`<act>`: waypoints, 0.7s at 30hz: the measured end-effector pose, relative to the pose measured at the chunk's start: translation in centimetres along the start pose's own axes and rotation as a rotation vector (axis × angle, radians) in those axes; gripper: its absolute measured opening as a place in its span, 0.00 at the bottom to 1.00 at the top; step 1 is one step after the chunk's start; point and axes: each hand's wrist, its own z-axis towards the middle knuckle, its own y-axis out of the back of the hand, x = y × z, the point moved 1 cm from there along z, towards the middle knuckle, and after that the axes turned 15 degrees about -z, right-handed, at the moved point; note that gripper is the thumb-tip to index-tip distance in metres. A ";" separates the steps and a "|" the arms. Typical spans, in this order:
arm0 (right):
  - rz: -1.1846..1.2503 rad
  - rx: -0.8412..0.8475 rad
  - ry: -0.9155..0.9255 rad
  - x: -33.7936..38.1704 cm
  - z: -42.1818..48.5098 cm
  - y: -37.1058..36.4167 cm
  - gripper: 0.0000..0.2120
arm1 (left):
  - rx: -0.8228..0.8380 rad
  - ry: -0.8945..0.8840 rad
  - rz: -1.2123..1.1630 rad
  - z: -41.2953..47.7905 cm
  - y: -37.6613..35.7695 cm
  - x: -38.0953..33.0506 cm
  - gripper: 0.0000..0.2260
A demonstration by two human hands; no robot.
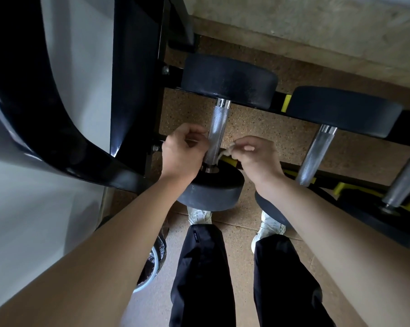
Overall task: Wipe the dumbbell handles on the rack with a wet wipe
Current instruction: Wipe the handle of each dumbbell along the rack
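Pinching wet wipe (225, 152) either side of dumbbell handle (217, 135): left hand (184, 149) and right hand (258, 159) both gripped it.

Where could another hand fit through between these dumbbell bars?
The widest gap lies between the first handle and the second handle, beyond the right hand. A smaller one sits between the first handle and the rack post. It is crowded at the first handle's near end, where the left hand and right hand pinch the wet wipe.
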 end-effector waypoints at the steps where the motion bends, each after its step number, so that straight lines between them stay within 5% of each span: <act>1: 0.098 -0.003 -0.020 0.5 -0.1 0.3 0.03 | 0.042 -0.025 -0.012 -0.2 0.1 -0.2 0.09; 7: 0.580 0.113 -0.077 4.4 -0.5 0.5 0.08 | 0.258 -0.157 -0.126 -0.5 -0.5 -1.4 0.15; 11: 0.527 0.101 -0.097 4.9 -0.1 0.4 0.02 | 0.206 -0.199 -0.093 1.0 -0.3 -2.0 0.10; 21: 0.593 0.074 -0.130 5.7 1.8 0.4 0.04 | 0.193 -0.389 0.191 4.0 -0.2 -3.1 0.05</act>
